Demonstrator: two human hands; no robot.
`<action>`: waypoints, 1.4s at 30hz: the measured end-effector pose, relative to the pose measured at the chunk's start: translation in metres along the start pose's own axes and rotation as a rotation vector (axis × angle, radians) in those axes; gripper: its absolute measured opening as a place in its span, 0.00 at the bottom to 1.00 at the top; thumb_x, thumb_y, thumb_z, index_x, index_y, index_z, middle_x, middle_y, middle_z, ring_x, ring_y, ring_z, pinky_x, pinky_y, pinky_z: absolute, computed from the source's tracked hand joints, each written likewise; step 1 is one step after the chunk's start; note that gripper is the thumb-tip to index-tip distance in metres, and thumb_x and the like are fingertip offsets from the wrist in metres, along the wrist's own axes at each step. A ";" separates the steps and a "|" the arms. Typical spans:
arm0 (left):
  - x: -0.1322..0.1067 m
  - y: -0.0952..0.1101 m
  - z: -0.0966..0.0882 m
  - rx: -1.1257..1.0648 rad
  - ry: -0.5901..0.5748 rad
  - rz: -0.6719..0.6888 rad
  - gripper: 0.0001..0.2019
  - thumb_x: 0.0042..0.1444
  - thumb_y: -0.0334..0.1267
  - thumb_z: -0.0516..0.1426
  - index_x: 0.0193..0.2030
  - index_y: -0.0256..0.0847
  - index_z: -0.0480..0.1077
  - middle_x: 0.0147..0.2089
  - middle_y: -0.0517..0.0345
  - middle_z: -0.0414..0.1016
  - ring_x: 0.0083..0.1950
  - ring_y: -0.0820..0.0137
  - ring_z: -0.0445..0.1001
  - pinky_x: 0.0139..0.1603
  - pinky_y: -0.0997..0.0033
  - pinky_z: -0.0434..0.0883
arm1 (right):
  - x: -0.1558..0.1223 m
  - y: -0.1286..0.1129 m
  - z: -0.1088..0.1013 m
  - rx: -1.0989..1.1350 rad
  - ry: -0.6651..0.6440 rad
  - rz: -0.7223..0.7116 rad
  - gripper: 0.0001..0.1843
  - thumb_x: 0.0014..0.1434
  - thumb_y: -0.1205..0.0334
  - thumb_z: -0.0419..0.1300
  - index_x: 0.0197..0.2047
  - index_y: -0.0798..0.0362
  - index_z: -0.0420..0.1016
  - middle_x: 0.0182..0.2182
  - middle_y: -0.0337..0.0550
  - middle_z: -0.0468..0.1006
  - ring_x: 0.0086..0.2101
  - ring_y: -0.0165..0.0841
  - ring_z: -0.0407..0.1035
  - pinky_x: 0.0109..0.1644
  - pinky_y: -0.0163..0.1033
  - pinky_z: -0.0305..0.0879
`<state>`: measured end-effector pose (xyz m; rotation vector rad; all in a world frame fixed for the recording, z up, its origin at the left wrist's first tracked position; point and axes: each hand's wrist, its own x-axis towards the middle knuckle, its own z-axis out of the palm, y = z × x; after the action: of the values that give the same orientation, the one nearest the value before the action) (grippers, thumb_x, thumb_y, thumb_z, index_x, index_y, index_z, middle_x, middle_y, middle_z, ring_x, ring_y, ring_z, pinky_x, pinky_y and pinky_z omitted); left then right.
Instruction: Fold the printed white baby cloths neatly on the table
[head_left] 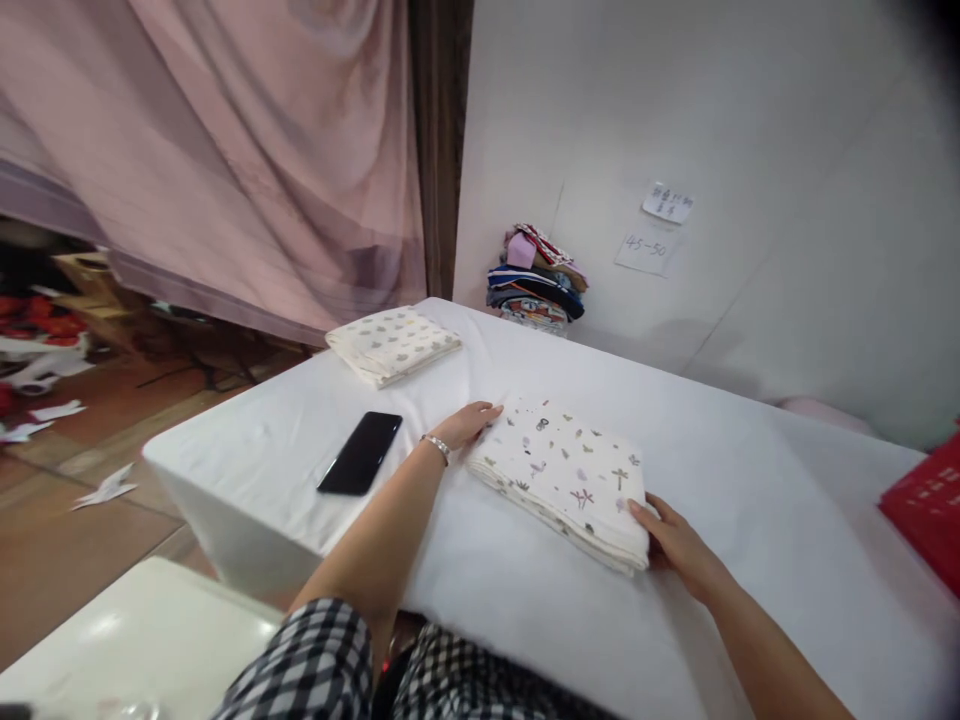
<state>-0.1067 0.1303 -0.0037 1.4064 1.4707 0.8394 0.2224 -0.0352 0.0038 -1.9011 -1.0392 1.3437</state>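
A folded white cloth printed with small plants and animals lies on the white-covered table in front of me. At its right near corner, my right hand has the thumb on top and the fingers tucked under the side, closed on the layers. My left hand, with a bracelet at the wrist, is closed at the far left corner of the same cloth; its fingertips are partly hard to make out. To the left of my left arm lies a black phone.
A second folded cloth with grey spots rests at the table's far left. Beyond the table, a stack of folded fabrics stands against the wall. A red object is at the right edge, and a pale stool-like surface at lower left.
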 end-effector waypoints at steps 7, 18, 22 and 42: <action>-0.046 -0.014 -0.016 -0.165 -0.165 -0.060 0.22 0.48 0.55 0.56 0.42 0.40 0.72 0.36 0.55 0.75 0.35 0.67 0.71 0.31 0.71 0.68 | -0.005 -0.015 -0.010 -0.586 0.343 -0.343 0.31 0.51 0.46 0.57 0.57 0.45 0.62 0.37 0.43 0.77 0.37 0.42 0.71 0.41 0.43 0.64; -0.086 -0.025 -0.006 -0.555 0.004 -0.028 0.14 0.55 0.38 0.52 0.47 0.35 0.66 0.35 0.55 0.72 0.32 0.74 0.70 0.35 0.72 0.68 | -0.004 -0.079 0.132 -0.516 -0.077 -0.981 0.17 0.57 0.56 0.51 0.48 0.48 0.70 0.47 0.43 0.71 0.47 0.38 0.65 0.48 0.42 0.64; -0.091 -0.029 -0.012 -0.714 -0.119 -0.023 0.20 0.47 0.30 0.57 0.50 0.35 0.64 0.39 0.52 0.73 0.37 0.72 0.72 0.42 0.70 0.69 | 0.015 -0.090 0.169 -0.615 0.004 -1.127 0.21 0.55 0.60 0.55 0.53 0.50 0.66 0.50 0.47 0.68 0.50 0.40 0.62 0.54 0.46 0.60; -0.083 -0.032 -0.005 -0.775 -0.149 -0.043 0.23 0.38 0.23 0.59 0.45 0.36 0.68 0.36 0.58 0.68 0.33 0.76 0.69 0.34 0.75 0.65 | 0.042 -0.076 0.182 -0.249 0.067 -0.958 0.17 0.57 0.58 0.50 0.48 0.52 0.71 0.43 0.45 0.75 0.43 0.36 0.68 0.47 0.41 0.65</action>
<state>-0.1279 0.0451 -0.0187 0.8228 0.8980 1.0941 0.0383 0.0446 -0.0137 -1.2537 -1.8123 0.6020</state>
